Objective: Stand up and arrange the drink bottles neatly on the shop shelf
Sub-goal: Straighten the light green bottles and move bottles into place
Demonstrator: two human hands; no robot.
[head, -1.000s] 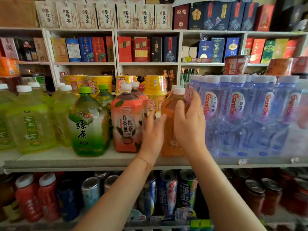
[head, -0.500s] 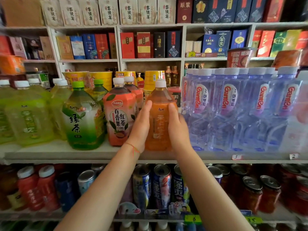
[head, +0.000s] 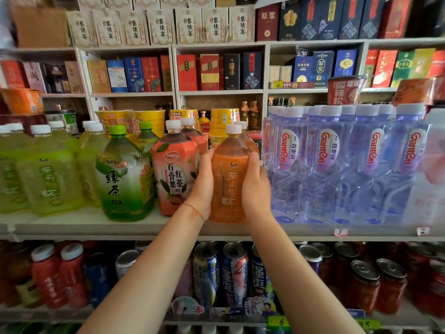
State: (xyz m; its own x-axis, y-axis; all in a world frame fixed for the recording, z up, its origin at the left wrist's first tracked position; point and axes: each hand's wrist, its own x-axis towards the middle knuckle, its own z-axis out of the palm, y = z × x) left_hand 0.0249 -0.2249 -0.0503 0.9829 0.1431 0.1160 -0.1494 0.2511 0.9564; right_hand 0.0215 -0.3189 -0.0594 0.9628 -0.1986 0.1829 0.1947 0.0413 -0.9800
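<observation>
Orange tea bottle (head: 228, 179), smooth plastic, white-capped, stands upright on your shelf (head: 96, 225); your left hand (head: 203, 186) and right hand (head: 256, 186) grip its sides.

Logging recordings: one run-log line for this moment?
left hand: holds orange bottle | right hand: holds it | bottle: upright on shelf

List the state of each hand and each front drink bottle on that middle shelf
Left hand: grips orange bottle's left side.
Right hand: grips its right side.
Orange bottle: upright, capped, held.
Red tea bottle: upright, capped.
Green tea bottle: upright, capped.
Water bottles: upright, capped.
</observation>
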